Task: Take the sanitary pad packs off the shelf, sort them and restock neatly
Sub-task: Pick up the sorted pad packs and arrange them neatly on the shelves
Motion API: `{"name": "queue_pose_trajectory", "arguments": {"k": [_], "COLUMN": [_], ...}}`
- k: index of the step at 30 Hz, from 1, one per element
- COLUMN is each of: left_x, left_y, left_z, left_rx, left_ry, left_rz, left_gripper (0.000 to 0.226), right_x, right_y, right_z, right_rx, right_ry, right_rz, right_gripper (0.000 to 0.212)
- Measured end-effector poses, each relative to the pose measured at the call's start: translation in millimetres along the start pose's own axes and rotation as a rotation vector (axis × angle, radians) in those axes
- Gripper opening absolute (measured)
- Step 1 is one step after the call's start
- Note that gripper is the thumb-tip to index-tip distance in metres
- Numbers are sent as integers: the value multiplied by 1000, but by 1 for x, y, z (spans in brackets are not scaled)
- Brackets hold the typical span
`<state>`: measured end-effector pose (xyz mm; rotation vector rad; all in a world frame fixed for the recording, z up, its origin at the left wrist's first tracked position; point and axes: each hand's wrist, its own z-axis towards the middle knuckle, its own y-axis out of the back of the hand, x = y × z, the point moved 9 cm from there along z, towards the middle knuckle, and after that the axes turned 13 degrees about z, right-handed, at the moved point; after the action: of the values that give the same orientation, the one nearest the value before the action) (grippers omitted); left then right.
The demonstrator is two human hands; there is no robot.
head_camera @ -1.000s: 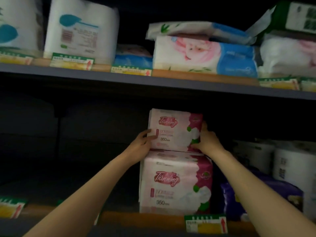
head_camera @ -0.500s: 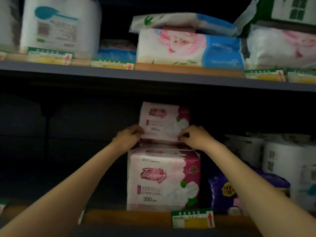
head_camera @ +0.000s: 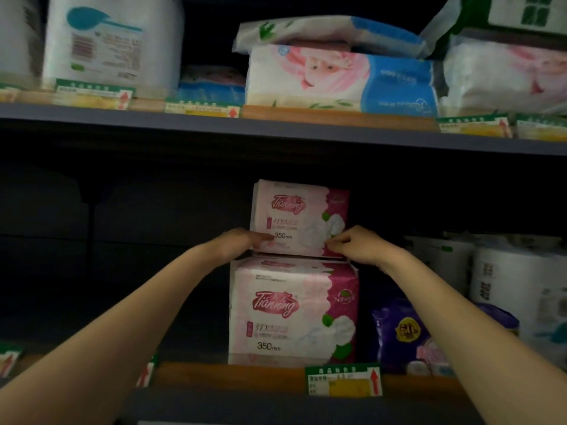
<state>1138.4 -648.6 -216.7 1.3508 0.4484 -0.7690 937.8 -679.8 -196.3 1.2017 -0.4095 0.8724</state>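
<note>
The top pad pack (head_camera: 299, 217) is pinched at its two bottom corners between the left hand (head_camera: 242, 242) and right hand (head_camera: 352, 243), both equally close, its long side running across the lower pack (head_camera: 294, 311) near the shelf's front edge (head_camera: 245, 375)

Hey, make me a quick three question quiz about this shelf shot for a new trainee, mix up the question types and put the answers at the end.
1. True or false: the upper pad pack sits on top of the lower pad pack.
2. Multiple choice: what stands directly to the right of the lower pack? A) a purple pack B) a glass jar C) a shoe box
3. Fill in: the length printed on both pink packs is ___ mm.

Key
1. True. The left hand and right hand both touch the upper pack's bottom corners.
2. A
3. 350
</note>
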Motion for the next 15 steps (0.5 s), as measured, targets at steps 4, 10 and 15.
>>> {"name": "queue_pose_trajectory", "arguments": {"k": [4, 10, 15], "left_x": [4, 17, 25], "left_y": [-3, -14, -19], "left_z": [5, 22, 41], "left_rx": [2, 34, 49], "left_ry": [25, 136, 215], "left_rz": [9, -71, -167], "left_gripper": [31, 37, 43], "right_x": [-7, -17, -29], "right_y": [-13, -29, -36], "right_z": [-2, 27, 42], "right_rx": [53, 60, 103], "right_ry": [-37, -54, -133], "right_rz": [163, 172, 160], "right_gripper": [30, 41, 49]}}
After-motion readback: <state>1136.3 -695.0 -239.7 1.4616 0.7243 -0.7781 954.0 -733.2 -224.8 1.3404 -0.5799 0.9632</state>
